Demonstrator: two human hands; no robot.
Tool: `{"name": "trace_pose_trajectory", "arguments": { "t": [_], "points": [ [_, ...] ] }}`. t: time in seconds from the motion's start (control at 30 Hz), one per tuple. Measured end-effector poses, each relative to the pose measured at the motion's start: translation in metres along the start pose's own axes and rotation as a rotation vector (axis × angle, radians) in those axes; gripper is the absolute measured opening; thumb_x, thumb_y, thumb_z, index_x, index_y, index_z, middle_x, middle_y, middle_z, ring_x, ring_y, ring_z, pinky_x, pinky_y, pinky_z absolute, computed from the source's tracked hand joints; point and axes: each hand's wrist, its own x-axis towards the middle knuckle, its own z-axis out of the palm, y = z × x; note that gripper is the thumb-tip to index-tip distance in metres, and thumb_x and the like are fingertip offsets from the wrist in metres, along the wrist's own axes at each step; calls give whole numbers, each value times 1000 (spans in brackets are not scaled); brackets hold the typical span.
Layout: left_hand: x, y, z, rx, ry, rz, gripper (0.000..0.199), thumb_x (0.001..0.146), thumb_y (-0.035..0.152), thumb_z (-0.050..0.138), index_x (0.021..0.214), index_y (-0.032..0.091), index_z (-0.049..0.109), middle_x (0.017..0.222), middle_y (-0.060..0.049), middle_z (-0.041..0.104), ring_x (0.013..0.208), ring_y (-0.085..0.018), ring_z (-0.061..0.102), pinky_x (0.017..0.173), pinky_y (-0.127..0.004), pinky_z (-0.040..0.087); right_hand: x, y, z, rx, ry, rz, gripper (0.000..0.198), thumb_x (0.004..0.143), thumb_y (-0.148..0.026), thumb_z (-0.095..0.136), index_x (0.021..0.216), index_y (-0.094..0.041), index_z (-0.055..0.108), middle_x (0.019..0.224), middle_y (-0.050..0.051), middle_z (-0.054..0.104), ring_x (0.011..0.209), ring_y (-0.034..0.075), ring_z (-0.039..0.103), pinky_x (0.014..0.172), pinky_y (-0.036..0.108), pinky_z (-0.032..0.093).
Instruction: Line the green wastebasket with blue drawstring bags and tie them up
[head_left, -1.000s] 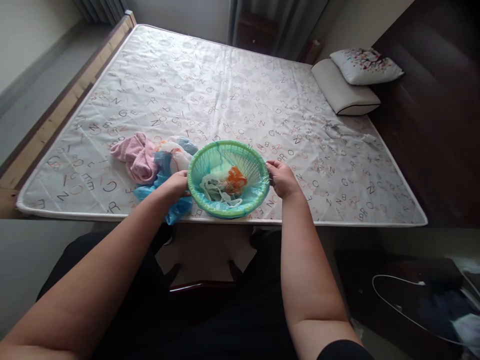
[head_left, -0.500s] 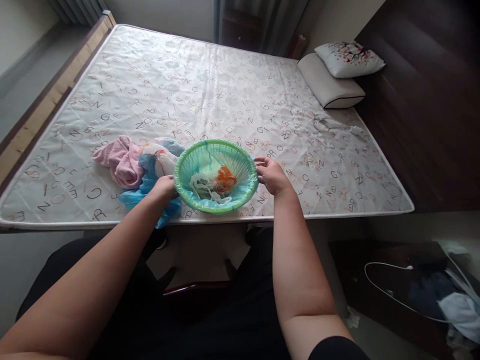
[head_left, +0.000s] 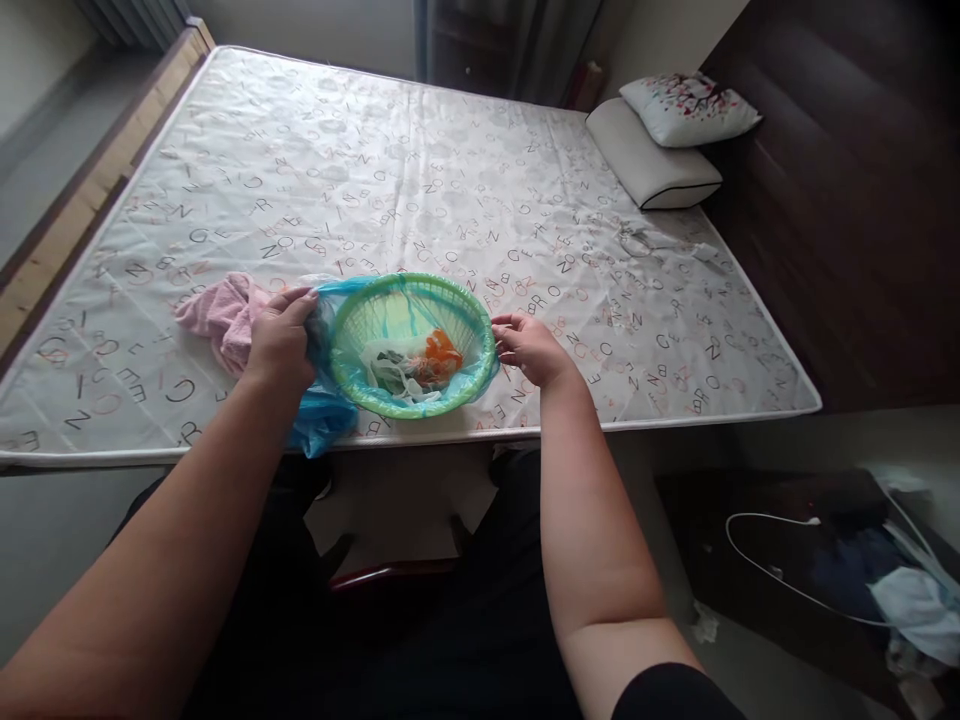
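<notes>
Fingers of the left hand (head_left: 279, 338) pinched the thin blue plastic bag (head_left: 321, 420) at the round green plastic basket (head_left: 411, 345) rim, partly pulled up; the right hand (head_left: 527, 348) gripped the opposite rim. Rubbish remained inside the basket, near the mattress (head_left: 420, 190) edge.

Soft, dim daylight, wide-angle view

The mattress (head_left: 390, 190) is evenly lit from its far end; beyond its near edge deep shadow is seen, and edges are bowed.
</notes>
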Motion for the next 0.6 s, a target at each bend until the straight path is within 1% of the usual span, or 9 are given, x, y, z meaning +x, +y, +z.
{"name": "trace_pose_trajectory", "arguments": {
  "t": [0.07, 0.1, 0.17, 0.23, 0.33, 0.4, 0.53, 0.6],
  "points": [
    [-2, 2, 3, -36, -21, -20, 17, 83, 18, 83, 96, 16, 73, 75, 2, 66, 65, -10, 60, 55, -17, 49, 0, 0, 4, -4, 5, 2, 7, 96, -19, 67, 103, -20, 64, 91, 1, 65, 70, 11, 63, 63, 25, 57],
    [-3, 3, 5, -41, -45, -29, 18, 82, 20, 85, 96, 17, 74, 76, 1, 66, 63, -9, 59, 52, -17, 49, 0, 0, 5, -2, 7, 5, 7, 97, -19, 67, 102, -21, 63, 94, 2, 66, 73, 12, 64, 66, 27, 59],
    [-7, 7, 8, -35, -107, -54, 21, 82, 23, 87, 97, 18, 74, 76, 1, 66, 59, -8, 57, 50, -16, 48, 0, 0, 8, 1, 7, 10, 6, 97, -20, 66, 102, -22, 62, 98, 2, 66, 75, 13, 64, 67, 29, 60],
    [-13, 12, 10, -38, -154, -98, 24, 82, 21, 87, 103, 18, 75, 81, -1, 68, 58, -8, 59, 51, -16, 50, 1, 1, 9, -6, 19, 11, 7, 97, -22, 66, 102, -23, 62, 99, 2, 66, 76, 13, 63, 66, 29, 60],
    [-20, 19, 10, -50, -221, -174, 31, 83, 16, 83, 113, 19, 74, 92, -4, 74, 68, -12, 68, 58, -19, 57, 1, 1, 10, -13, 38, 14, 9, 96, -23, 67, 103, -24, 62, 101, 2, 67, 75, 13, 63, 64, 27, 58],
    [-23, 22, 8, -70, -269, -195, 35, 83, 14, 80, 117, 22, 75, 96, -5, 76, 77, -16, 73, 63, -21, 60, 2, 1, 10, -6, 33, 17, 11, 95, -24, 69, 103, -25, 62, 99, 2, 67, 74, 13, 63, 63, 27, 57],
    [-23, 21, 4, -104, -302, -145, 39, 84, 16, 74, 121, 25, 75, 101, -6, 77, 91, -22, 77, 68, -24, 63, 3, 1, 13, 48, 2, 34, 15, 93, -24, 71, 102, -25, 59, 92, 1, 67, 70, 13, 65, 64, 27, 58],
    [-19, 19, -1, -88, -325, -124, 38, 85, 18, 73, 122, 25, 75, 99, -6, 77, 92, -22, 76, 68, -25, 63, 3, 0, 14, 85, -17, 56, 16, 93, -23, 71, 102, -25, 58, 87, 0, 67, 70, 13, 66, 64, 27, 58]
  ]
}}
